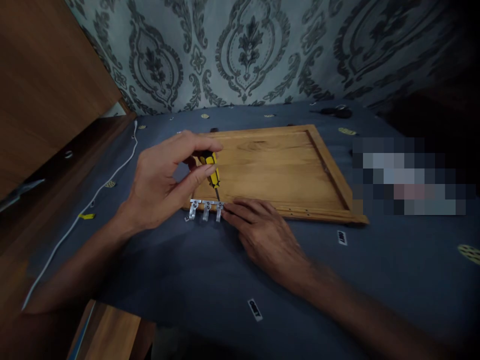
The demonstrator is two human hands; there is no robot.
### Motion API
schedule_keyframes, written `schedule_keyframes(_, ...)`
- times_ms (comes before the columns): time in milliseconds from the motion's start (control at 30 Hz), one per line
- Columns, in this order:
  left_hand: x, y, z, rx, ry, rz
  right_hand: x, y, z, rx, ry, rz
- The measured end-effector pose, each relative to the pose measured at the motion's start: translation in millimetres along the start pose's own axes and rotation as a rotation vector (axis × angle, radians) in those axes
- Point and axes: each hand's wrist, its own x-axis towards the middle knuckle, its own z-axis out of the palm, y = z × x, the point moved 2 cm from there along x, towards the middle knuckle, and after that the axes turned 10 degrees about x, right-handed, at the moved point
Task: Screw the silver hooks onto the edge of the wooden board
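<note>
My left hand (159,182) is closed around the yellow and black handle of a screwdriver (213,175). The screwdriver points down, its tip at the rightmost hook of a small silver metal hook rail (206,204). That rail lies along the near edge of a framed wooden board (273,167), at its left end, with three hooks hanging over the edge. My right hand (266,232) rests with fingers stretched out on the same near edge, its fingertips beside the rail's right end. Whether they touch the rail I cannot tell.
The board lies on a dark blue patterned cloth (180,280). A white cable (108,181) runs down the left side, near a small yellow piece (87,216). Dark scissors (337,111) lie at the back right. Behind hangs a patterned curtain (251,55); a wooden panel (48,85) stands left.
</note>
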Motion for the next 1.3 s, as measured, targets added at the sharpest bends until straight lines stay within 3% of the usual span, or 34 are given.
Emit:
schedule_keyframes(867, 0, 4, 1.4, 0.073, -0.039, 0.012, 0, 1, 0, 0.009, -0.012, 0.010)
schedule_keyframes(1167, -4, 4, 15.2, 0.021, 0.046, 0.034, 1, -1, -1, -0.011, -0.002, -0.007)
schedule_keyframes(1300, -4, 3, 13.9, 0.067, 0.026, 0.030, 1, -2, -1, -0.013, 0.001, -0.007)
